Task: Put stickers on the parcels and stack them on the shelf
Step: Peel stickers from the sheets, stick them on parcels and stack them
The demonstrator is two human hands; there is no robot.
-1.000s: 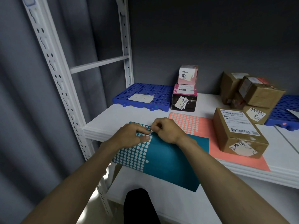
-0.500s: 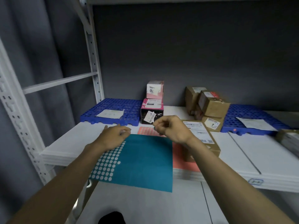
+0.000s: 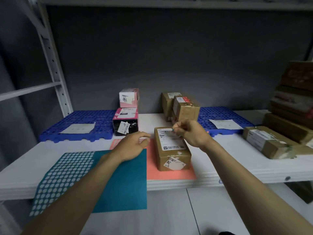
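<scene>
The small pink box (image 3: pixel 129 98) at the back carries a white label reading "110" upside down, and it sits on top of a black-and-pink box (image 3: pixel 125 123) whose tilted front tag shows digits too blurred to read. The brown parcel (image 3: pixel 171 148) in the middle has a white shipping label on top with small print that cannot be read, and a crooked tag on its near face with unclear numbers. The right hand (image 3: pixel 192 133) hovers over the far end of that parcel, thumb and forefinger pinched on a tiny teal sticker (image 3: pixel 172 130) just above the shipping label. The left hand (image 3: pixel 133 145) hangs relaxed with loosely bent fingers, holding nothing, above the teal sticker sheet (image 3: pixel 108 180), which overhangs the shelf (image 3: pixel 237 165) edge. The parcel rests on a pink sticker sheet (image 3: pixel 169 173). Two blue pallets (image 3: pixel 79 121) lie at the back, each holding a sheet of paper (image 3: pixel 78 128). More brown parcels (image 3: pixel 184 107) stand behind and to the right.
</scene>
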